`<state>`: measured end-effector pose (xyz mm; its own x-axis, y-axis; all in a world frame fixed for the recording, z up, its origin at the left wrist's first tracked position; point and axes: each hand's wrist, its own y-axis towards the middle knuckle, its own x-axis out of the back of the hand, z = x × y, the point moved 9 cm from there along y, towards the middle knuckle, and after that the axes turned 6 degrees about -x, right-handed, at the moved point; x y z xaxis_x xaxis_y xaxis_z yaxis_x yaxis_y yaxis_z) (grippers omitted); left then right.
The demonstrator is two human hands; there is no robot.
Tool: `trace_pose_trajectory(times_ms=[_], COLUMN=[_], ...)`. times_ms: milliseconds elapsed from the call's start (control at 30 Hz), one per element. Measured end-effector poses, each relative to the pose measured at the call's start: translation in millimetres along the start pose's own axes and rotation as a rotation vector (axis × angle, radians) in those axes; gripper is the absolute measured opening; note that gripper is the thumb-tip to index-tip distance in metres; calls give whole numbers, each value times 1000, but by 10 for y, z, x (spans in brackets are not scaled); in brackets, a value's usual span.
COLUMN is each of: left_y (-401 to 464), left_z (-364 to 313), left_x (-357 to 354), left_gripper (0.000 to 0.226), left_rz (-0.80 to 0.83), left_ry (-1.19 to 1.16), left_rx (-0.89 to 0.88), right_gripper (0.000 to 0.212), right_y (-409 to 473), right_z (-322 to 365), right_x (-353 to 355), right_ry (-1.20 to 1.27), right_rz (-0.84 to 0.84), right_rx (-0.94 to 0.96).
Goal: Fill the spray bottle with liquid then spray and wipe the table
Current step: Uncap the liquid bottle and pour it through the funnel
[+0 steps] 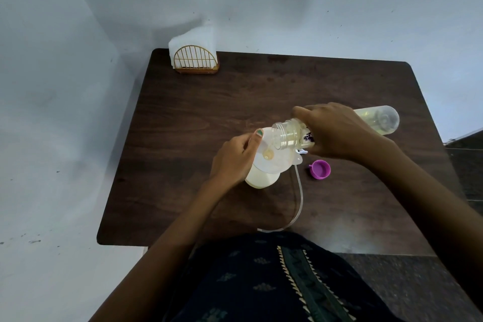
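Note:
My right hand grips a clear bottle of pale yellow liquid, tipped on its side with its open mouth over a translucent funnel. The funnel sits in the neck of a pale spray bottle standing on the dark wooden table. My left hand holds the funnel's rim and the top of the spray bottle. A little liquid shows in the funnel's centre. A thin clear tube curves from beside the funnel toward the table's near edge; the white sprayer part peeks out under my right hand.
A purple cap lies on the table just right of the spray bottle. A gold wire holder with white napkins stands at the far left corner against the wall. Walls close in the table at the back and left.

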<state>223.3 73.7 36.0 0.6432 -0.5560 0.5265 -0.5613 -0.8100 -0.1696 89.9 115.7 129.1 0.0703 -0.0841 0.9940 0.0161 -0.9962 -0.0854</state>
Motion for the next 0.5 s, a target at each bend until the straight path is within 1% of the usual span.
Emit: trace_pose_trajectory(times_ms=[233,500], left_y=[-12,0], left_z=[-21,-14], left_x=[19,3], left_gripper=[42,35], left_rz=[-10,-1], left_ry=[-17,-16], left_rx=[-17,-20], right_gripper=[39,38], right_y=[-5,-6], right_z=[-13,-7], right_x=[1,13], right_ry=[-10,-10], right_rz=[-12,-13], right_rx=[-5,-3])
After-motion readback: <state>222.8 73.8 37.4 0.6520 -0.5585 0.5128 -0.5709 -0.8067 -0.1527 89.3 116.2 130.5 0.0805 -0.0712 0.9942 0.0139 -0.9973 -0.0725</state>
